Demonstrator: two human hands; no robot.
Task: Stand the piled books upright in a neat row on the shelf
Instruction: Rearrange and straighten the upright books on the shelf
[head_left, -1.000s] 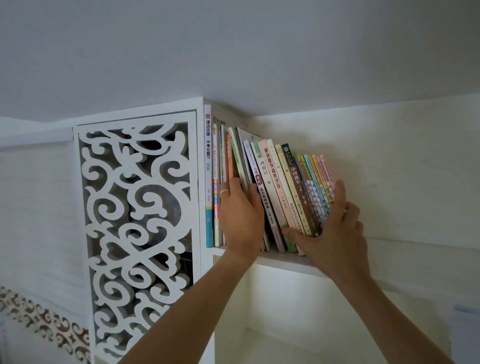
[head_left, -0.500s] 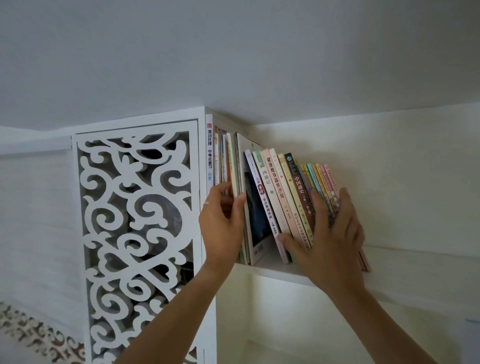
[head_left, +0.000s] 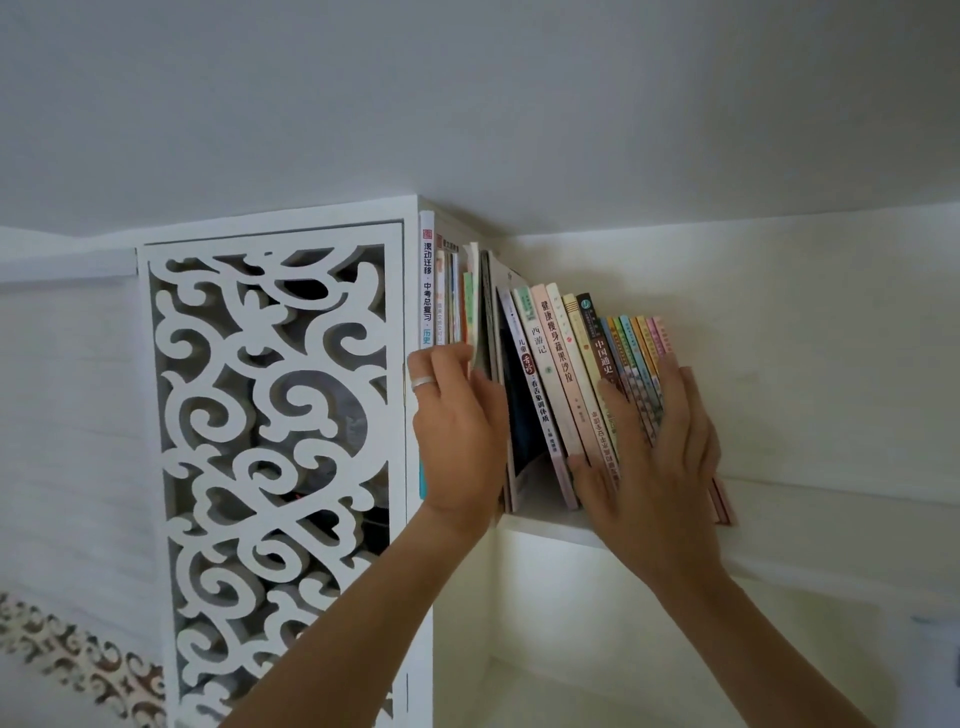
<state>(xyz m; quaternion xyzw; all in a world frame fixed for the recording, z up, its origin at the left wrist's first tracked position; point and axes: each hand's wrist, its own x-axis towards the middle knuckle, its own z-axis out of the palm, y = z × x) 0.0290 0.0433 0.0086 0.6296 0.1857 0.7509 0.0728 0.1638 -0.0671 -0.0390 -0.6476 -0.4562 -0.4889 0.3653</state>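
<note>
L hand (head_left: 457, 436): fingers curled round the upright books (head_left: 470, 312) by the fretwork panel (head_left: 270, 441). R hand (head_left: 660, 447): fingers straight, spread, flat on the leaning books (head_left: 566, 374). Since a sec ago the two groups have split; a wedge gap has opened where R side's feet slid out. Row's on the shelf (head_left: 545, 532) but not neat yet; R group prob needs pushing upright. White shelf, high up, ceiling close above.

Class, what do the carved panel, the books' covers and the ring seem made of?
Carved panel: probably painted wood or board; matte white, thick cut edges.
Books: paper, soft printed covers, slight sheen.
Ring on left hand: likely metal; silvery shine.
</note>
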